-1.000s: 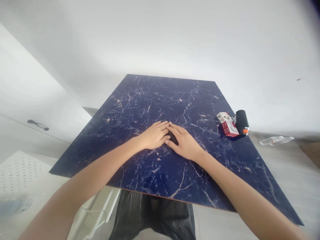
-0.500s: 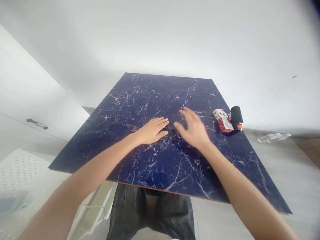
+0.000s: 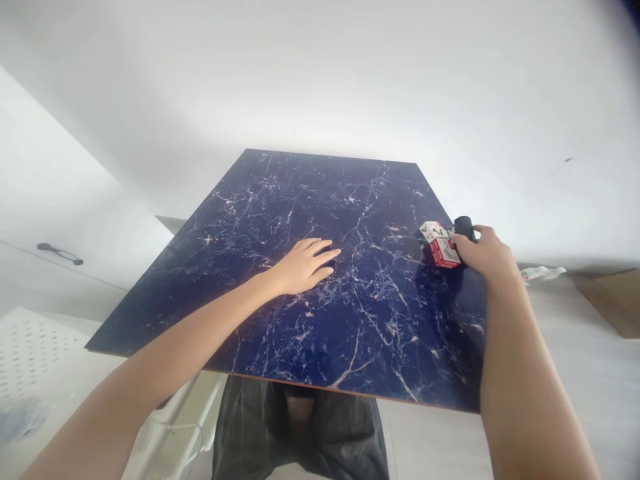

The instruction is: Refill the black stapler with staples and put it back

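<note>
My left hand (image 3: pixel 304 268) lies flat on the blue marble-patterned tabletop (image 3: pixel 345 193), holding nothing. A small dark object (image 3: pixel 330 265) shows just under its fingertips, mostly hidden. At the right side of the table, my right hand (image 3: pixel 485 257) wraps around a black cylinder (image 3: pixel 465 227), covering all but its top. A red and white cardboard box (image 3: pixel 440 245) stands touching my right fingers, on their left.
The tabletop's right edge runs just past my right wrist. Beyond it, a clear plastic bottle (image 3: pixel 543 274) lies on the grey floor. A perforated white panel (image 3: pixel 30 353) sits at the lower left, below a white cabinet with a dark handle (image 3: pixel 59 253).
My right hand has moved right from the middle of the table and closed around the black cylinder. My left hand has stayed on the tabletop, and the view has shifted slightly.
</note>
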{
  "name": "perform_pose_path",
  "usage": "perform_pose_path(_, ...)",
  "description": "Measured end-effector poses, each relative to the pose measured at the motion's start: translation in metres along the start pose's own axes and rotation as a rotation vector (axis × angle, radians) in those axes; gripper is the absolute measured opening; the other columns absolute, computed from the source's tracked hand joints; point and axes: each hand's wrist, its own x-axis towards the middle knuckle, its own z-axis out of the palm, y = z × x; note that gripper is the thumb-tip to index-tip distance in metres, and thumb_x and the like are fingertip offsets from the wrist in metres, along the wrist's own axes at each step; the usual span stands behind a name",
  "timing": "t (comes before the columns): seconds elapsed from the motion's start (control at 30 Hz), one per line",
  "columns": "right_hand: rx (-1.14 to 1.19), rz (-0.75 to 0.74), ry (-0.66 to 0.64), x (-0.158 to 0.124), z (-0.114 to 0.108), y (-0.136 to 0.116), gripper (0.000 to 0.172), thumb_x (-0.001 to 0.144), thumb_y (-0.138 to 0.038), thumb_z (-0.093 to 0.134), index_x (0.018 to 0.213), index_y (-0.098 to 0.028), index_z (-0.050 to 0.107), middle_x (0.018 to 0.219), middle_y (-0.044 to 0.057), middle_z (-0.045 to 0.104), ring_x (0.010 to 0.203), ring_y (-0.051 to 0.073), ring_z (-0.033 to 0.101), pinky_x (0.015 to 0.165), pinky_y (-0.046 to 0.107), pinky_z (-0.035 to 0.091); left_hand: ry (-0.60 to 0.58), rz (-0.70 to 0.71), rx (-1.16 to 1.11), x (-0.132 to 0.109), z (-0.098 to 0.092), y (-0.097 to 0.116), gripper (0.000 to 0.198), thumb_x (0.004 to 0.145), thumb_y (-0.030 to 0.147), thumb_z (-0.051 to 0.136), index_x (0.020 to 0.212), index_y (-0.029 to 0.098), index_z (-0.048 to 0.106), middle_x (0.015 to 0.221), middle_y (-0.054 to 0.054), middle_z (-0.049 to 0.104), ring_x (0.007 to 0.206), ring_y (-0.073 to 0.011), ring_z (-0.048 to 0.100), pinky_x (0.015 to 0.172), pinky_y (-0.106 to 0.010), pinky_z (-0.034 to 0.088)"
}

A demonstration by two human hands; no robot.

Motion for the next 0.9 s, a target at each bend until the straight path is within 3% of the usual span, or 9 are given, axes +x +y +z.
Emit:
perform_pose_path(0.07, -0.009, 0.093, -0.080, 0.004, 0.001, 0.003, 0.051, 0.090, -0.045, 0.058, 0.132, -0.017, 0.065, 0.111, 0.030, 0.070, 0.104, 0.042, 0.068, 0.079, 0.051, 0.046, 0.000, -0.003, 0.020, 0.000, 0.001, 0.001, 0.052, 0.112, 0.048, 0.037, 0.157, 0.028, 0.049, 0.167, -0.011, 0.041, 0.155, -0.0333, 0.034, 0.127, -0.060, 0.029)
perform_pose_path(0.2, -0.076, 0.029, -0.094, 0.004, -0.002, 0.001, 0.036, 0.091, -0.040, 0.054, 0.115, -0.017, 0.069, 0.104, 0.028, 0.070, 0.104, 0.044, 0.068, 0.078, 0.052, 0.045, 0.052, -0.070, 0.073, 0.001, 0.001, 0.003, 0.048, 0.112, 0.047, 0.038, 0.148, 0.027, 0.061, 0.167, -0.013, 0.041, 0.153, -0.0347, 0.040, 0.128, -0.066, 0.022)
perform_pose_path(0.33, -0.101, -0.008, -0.091, -0.004, -0.003, -0.012, 0.033, 0.092, -0.043, 0.055, 0.110, -0.021, 0.071, 0.103, 0.027, 0.071, 0.098, 0.041, 0.068, 0.076, 0.050, 0.045, 0.109, -0.120, 0.068, 0.002, 0.001, 0.004, 0.046, 0.111, 0.045, 0.039, 0.143, 0.024, 0.065, 0.164, -0.013, 0.045, 0.149, -0.0349, 0.044, 0.126, -0.068, 0.024)
perform_pose_path(0.47, -0.051, -0.110, -0.135, -0.018, 0.002, -0.041, 0.039, 0.092, -0.050, 0.056, 0.111, -0.019, 0.072, 0.104, 0.024, 0.074, 0.096, 0.037, 0.069, 0.077, 0.046, 0.048, 0.135, -0.114, 0.056, 0.002, 0.001, 0.006, 0.044, 0.111, 0.044, 0.040, 0.141, 0.023, 0.066, 0.161, -0.012, 0.049, 0.147, -0.0341, 0.047, 0.126, -0.068, 0.024)
perform_pose_path(0.6, 0.046, -0.149, -0.129, -0.035, 0.015, -0.090, 0.050, 0.087, -0.052, 0.060, 0.124, -0.019, 0.070, 0.112, 0.018, 0.076, 0.103, 0.036, 0.070, 0.085, 0.046, 0.052, 0.276, -0.093, 0.041, 0.002, -0.003, 0.009, 0.040, 0.111, 0.040, 0.041, 0.136, 0.022, 0.067, 0.152, -0.011, 0.058, 0.138, -0.0298, 0.055, 0.126, -0.063, 0.028)
perform_pose_path(0.73, 0.192, -0.246, -0.196, -0.055, 0.030, -0.157, 0.057, 0.084, -0.051, 0.066, 0.128, -0.016, 0.069, 0.116, 0.018, 0.077, 0.104, 0.036, 0.072, 0.088, 0.046, 0.055, 0.439, 0.012, 0.045, -0.001, -0.012, 0.015, 0.034, 0.109, 0.033, 0.043, 0.127, 0.026, 0.071, 0.142, -0.007, 0.066, 0.128, -0.0253, 0.062, 0.128, -0.059, 0.027)
perform_pose_path(0.9, 0.352, -0.406, -0.328, -0.090, 0.051, -0.248, 0.061, 0.086, -0.047, 0.068, 0.138, -0.016, 0.059, 0.113, 0.016, 0.078, 0.101, 0.035, 0.074, 0.089, 0.047, 0.058, 0.449, 0.259, 0.057, -0.012, -0.017, 0.027, 0.030, 0.103, 0.030, 0.050, 0.125, 0.033, 0.070, 0.138, -0.003, 0.070, 0.125, -0.0239, 0.063, 0.130, -0.055, 0.025)
